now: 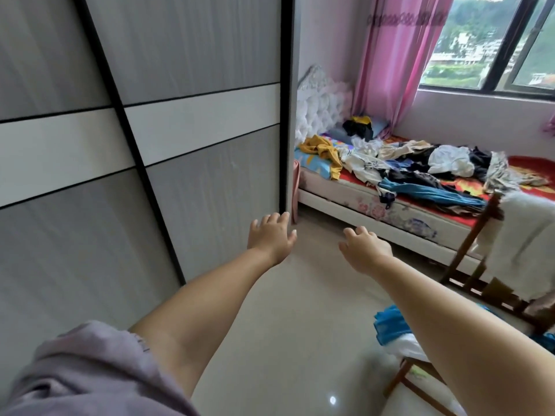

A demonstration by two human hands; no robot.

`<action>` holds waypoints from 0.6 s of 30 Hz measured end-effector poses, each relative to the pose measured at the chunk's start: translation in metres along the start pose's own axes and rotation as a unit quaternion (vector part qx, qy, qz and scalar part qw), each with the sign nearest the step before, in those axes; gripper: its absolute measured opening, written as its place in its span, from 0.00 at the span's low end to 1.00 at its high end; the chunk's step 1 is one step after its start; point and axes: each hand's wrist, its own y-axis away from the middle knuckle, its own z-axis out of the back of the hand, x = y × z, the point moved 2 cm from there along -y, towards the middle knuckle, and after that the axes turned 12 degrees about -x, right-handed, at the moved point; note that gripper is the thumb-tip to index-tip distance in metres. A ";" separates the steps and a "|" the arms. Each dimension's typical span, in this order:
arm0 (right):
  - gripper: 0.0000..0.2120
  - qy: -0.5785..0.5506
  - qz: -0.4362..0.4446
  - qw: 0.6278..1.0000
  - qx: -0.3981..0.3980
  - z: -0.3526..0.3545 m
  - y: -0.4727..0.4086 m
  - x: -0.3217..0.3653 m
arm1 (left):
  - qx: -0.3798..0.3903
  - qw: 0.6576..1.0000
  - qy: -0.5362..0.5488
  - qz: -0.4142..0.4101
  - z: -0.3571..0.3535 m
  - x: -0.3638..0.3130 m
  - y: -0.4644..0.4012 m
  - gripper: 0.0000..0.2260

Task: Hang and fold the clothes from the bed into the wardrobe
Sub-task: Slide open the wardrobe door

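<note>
The clothes point(420, 166) lie in a loose heap along the bed point(399, 217), well beyond both hands and up to the right of them, the heap's long axis running with the mattress from the headboard end toward the window side. The right hand point(365, 250) hangs nearer that pile, fingers loosely spread and holding nothing. The left hand point(271, 235) reaches at the outer edge of the wardrobe point(210, 163), whose sliding doors are closed; its fingers are relaxed, tips at or just beside the door edge, grasping nothing. Judging by this, opening the door likely comes first.
</note>
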 end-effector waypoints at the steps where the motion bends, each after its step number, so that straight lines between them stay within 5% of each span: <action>1: 0.20 -0.004 0.002 1.000 -0.002 -0.002 -0.016 -0.001 | 0.003 1.000 0.001 0.002 -0.004 0.000 -0.014 0.23; 18: 0.21 -0.050 0.053 0.997 -0.006 -0.070 -0.353 -0.005 | 0.004 1.000 -0.013 0.011 -0.121 0.030 -0.309 0.21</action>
